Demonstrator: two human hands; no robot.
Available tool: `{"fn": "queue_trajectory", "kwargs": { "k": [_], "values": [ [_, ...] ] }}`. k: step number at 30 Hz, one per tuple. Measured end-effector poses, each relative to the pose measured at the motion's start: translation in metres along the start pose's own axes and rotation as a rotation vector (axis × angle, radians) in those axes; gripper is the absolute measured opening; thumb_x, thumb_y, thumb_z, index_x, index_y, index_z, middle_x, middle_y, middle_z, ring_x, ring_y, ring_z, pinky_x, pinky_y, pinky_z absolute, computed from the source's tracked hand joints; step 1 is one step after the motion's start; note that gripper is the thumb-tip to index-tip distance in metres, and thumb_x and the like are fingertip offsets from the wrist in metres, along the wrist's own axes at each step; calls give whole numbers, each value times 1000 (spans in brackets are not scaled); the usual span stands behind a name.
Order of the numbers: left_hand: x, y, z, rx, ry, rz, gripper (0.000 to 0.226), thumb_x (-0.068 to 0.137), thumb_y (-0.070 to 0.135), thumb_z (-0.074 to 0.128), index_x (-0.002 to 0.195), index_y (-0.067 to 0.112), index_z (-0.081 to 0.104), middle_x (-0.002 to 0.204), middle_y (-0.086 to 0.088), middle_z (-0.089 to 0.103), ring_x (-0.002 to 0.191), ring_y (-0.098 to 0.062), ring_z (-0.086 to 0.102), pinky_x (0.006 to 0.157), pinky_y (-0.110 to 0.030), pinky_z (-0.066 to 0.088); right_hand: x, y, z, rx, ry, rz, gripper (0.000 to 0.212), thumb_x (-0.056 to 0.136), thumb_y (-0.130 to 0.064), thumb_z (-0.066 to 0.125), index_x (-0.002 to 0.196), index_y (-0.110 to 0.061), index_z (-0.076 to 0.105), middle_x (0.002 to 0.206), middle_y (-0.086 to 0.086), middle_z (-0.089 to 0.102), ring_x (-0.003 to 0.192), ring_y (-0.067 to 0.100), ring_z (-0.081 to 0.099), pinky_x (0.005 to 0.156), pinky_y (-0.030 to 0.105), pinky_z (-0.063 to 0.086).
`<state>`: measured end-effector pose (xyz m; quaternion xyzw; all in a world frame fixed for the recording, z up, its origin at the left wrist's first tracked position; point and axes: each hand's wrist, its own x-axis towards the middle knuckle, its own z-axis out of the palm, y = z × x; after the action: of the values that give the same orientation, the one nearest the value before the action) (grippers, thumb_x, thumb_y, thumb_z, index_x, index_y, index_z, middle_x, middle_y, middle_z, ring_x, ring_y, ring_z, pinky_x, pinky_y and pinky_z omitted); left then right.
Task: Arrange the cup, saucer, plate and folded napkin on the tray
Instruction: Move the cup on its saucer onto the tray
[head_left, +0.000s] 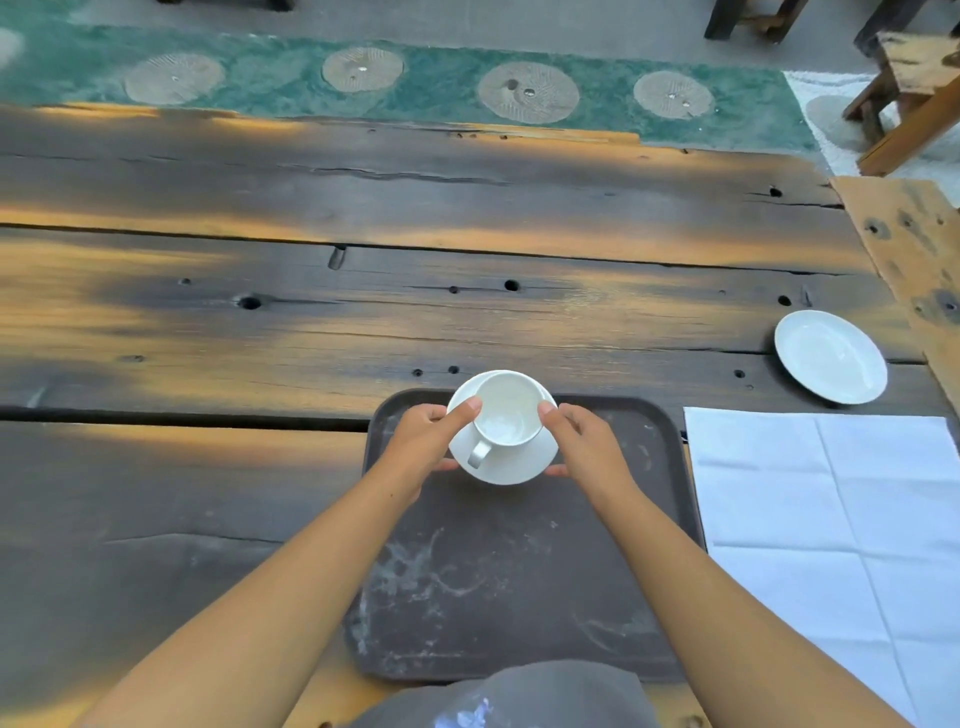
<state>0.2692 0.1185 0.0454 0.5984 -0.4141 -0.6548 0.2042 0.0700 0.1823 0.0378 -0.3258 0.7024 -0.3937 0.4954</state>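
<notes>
I cannot tell whether the saucer (511, 467) rests on the tray (519, 571) or hangs just above it, as its underside is out of my sight. The left hand (423, 441) and right hand (584, 441) cover its side rims, and most of their fingers are tucked beneath it. The saucer blocks part of the tray's far rim, and grey cloth (519, 696) hides part of its near edge. The napkin (831, 519) runs off the right and bottom edges.
</notes>
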Motion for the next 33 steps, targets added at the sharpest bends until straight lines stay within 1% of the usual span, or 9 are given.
{"fn": "queue_trajectory", "kwargs": {
  "k": [3, 6, 9, 12, 19, 24, 26, 31, 33],
  "values": [
    [-3, -11, -16, -19, 5, -23, 46, 85, 53, 69, 104, 11, 71, 104, -11, 76, 100, -24, 72, 79, -38, 61, -4, 3, 17, -7, -23, 33, 40, 84, -60, 60, 97, -23, 69, 89, -11, 66, 91, 11, 69, 74, 40, 65],
    [-3, -21, -29, -31, 23, -50, 44, 84, 53, 70, 103, 12, 72, 104, -11, 76, 100, -25, 72, 84, -42, 61, -5, 7, 31, -25, -46, 63, 45, 88, -58, 59, 111, -20, 67, 104, -5, 68, 98, 13, 69, 77, 41, 65],
    [-1, -27, -35, -43, 31, -84, 43, 85, 51, 70, 104, 13, 70, 108, -11, 74, 103, -26, 70, 89, -45, 60, -2, 14, 39, -36, -63, 77, 41, 89, -57, 59, 110, -22, 67, 103, -6, 67, 98, 12, 69, 76, 39, 65],
    [5, -31, -38, -36, 40, -109, 47, 85, 51, 70, 111, 12, 68, 111, -10, 73, 105, -26, 69, 92, -47, 58, 3, 20, 44, -43, -77, 93, 41, 89, -57, 58, 110, -24, 67, 104, -7, 68, 98, 11, 68, 75, 37, 64],
    [23, -39, -44, -26, 23, -137, 47, 87, 49, 69, 115, 12, 67, 112, -9, 73, 106, -25, 68, 95, -48, 56, 16, 31, 55, -16, -97, 143, 37, 91, -55, 57, 115, -28, 67, 111, -7, 70, 104, 11, 68, 81, 40, 64],
    [31, -44, -47, -19, 11, -153, 48, 86, 50, 70, 117, 14, 67, 112, -6, 73, 106, -23, 69, 93, -44, 58, 23, 35, 59, -12, -108, 172, 32, 92, -52, 58, 113, -30, 67, 111, -7, 70, 106, 13, 67, 83, 42, 63],
    [33, -46, -47, -8, 7, -140, 47, 85, 50, 70, 116, 16, 68, 111, -4, 74, 105, -21, 69, 89, -42, 60, 24, 36, 58, -2, -108, 171, 28, 93, -50, 58, 113, -32, 68, 111, -9, 70, 106, 12, 67, 83, 41, 63],
    [32, -50, -47, 3, 1, -120, 51, 85, 51, 70, 122, 16, 65, 114, -3, 72, 105, -19, 69, 91, -42, 59, 22, 38, 60, 9, -112, 150, 25, 94, -49, 57, 111, -34, 69, 110, -10, 71, 104, 10, 68, 80, 34, 63],
    [32, -50, -47, 3, 6, -106, 48, 85, 51, 70, 120, 17, 66, 113, -2, 73, 104, -17, 70, 90, -41, 59, 22, 38, 60, 6, -109, 143, 26, 95, -50, 56, 112, -34, 69, 110, -11, 71, 104, 10, 68, 81, 36, 63]
  ]
}}
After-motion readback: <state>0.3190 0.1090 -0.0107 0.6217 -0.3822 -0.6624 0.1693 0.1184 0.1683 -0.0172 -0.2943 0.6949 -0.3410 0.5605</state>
